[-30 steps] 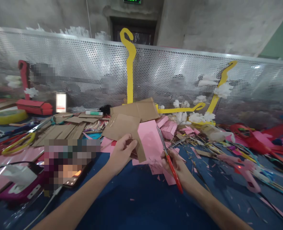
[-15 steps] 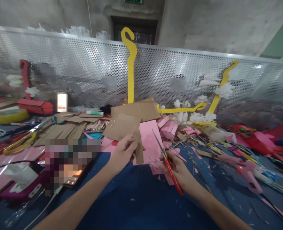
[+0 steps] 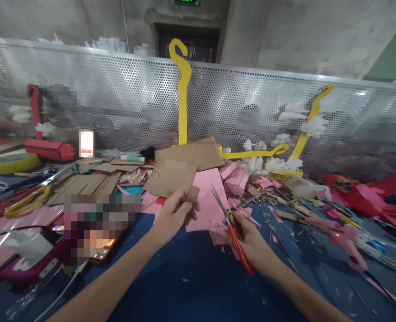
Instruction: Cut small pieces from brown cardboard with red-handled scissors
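Pinched between the thumb and fingers of my left hand is a small piece of brown cardboard, mostly covered by the fingers. My right hand is closed round scissors with red and yellow handles, their blades pointing up and left. Between the hands a sheet of pink paper lies on the blue table. Just behind my left hand is a larger brown cardboard sheet, with another cardboard piece leaning behind it.
A yellow hook-shaped upright stands before a perforated metal panel. On the right lie a pink glue gun and many scraps; on the left, a purple power strip, a phone and yellow tape.
The cardboard piece in my left hand has turned, and much less of it shows below the fingers. My right hand and the scissors have shifted slightly.
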### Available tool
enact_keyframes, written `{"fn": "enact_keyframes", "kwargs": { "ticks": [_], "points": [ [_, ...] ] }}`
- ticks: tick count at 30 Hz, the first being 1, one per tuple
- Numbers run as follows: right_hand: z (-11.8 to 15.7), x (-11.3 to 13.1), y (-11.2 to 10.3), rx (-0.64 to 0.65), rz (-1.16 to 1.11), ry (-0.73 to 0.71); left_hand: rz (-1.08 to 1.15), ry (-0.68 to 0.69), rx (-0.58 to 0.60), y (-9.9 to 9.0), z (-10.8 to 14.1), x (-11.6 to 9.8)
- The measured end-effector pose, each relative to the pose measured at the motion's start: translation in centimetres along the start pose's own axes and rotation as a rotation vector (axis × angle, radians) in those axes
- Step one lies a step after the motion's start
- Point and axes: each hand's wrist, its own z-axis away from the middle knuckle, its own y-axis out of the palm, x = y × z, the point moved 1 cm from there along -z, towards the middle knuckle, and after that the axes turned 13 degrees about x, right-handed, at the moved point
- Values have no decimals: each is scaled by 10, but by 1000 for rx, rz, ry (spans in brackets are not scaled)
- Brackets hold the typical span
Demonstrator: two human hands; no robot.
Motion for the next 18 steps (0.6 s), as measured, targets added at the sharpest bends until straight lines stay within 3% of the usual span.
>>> {"fn": "enact_keyframes", "kwargs": {
  "ticks": [6,12,18],
  "points": [
    [4,11,3,-24,232,-41,-21,-8,2,1,2,-2],
    [4,9,0,-47,341,-70,-138,35,142,5,4,-11],
    [2,11,-2,-123,517,-152,-262,75,209,6,7,-8]
  ]
}}
